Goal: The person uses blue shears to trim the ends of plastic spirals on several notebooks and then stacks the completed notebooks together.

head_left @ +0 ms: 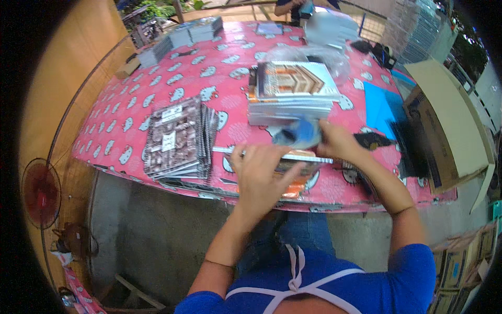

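At the table's near edge, my left hand (260, 168) is closed around a notebook (308, 158) held up on its edge, its white page edge facing up. Just beyond it, my right hand (337, 141) grips a blurred blue-grey thing (299, 134), perhaps a bunched cloth, against the notebook's far side. Orange-covered material (294, 189) shows below the notebook. Behind my hands stands a stack of spiral notebooks (293, 111), the top one with a brown building-patterned cover. To the left lies a fanned pile of grey-patterned spiral notebooks (175, 138).
A pink patterned cloth covers the table (112, 123). An open cardboard box (452, 125) stands at the right, beside blue sheets (380, 107). More notebook stacks (180, 37) and clear plastic wrap (334, 65) lie farther back. Another person (297, 6) is across the table.
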